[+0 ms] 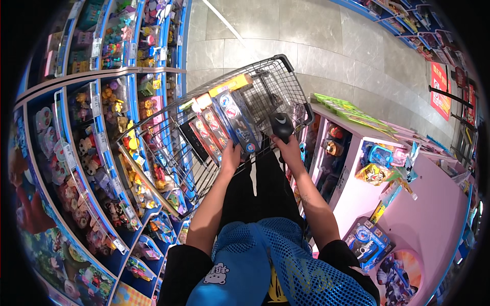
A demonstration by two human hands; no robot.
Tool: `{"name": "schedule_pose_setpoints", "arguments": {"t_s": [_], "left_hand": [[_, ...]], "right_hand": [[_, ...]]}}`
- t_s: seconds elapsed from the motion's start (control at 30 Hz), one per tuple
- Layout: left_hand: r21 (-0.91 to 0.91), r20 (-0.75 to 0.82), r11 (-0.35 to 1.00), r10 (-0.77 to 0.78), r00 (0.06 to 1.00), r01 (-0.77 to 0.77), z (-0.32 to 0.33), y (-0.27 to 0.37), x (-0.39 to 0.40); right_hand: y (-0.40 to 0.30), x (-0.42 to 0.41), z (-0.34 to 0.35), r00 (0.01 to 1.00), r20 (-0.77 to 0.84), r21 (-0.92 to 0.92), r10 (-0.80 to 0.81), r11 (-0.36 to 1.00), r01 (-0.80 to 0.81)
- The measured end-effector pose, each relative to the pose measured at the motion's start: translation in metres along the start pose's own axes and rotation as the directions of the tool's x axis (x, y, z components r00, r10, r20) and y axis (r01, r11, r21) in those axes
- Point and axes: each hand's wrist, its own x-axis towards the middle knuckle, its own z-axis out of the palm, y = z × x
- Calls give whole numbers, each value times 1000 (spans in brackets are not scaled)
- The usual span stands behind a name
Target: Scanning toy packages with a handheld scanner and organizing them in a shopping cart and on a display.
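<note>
Below me a black wire shopping cart (302, 91) stands at an angle. Inside it lie several boxed toys, among them a dark box with round blue and red pictures (239, 120), red-edged boxes (208, 132) beside it and a yellow box (231, 85) behind. My left hand (231, 157) is on the near end of these boxes, its fingers partly hidden; whether it grips one I cannot tell. My right hand (289, 149) is closed around a black handheld scanner (282, 126), which is held over the cart's near right side.
Blue-edged shelves (99, 153) with small toys and price tags rise close on the left. A pink display unit (398, 183) with hanging packs stands on the right, a boxed toy (367, 243) at its base. Grey tiled floor (317, 23) lies beyond the cart, with more shelving (417, 23) at the upper right.
</note>
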Motion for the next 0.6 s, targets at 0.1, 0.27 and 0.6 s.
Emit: {"name": "schedule_pose_setpoints", "arguments": {"t_s": [0.1,0.27,0.6], "left_hand": [[15,0,996,90,996,-90,-28,95,-53],[-118,-81,959,249,965,-257,-86,86,-73],[-597,36,775,286,957,-209,-206,113,-130]], "right_hand": [[5,-4,-18,997,-76,77,-19,997,25],[-24,-14,-16,996,-60,169,-71,982,80],[-122,-45,-21,979,-27,310,-202,929,201]]}}
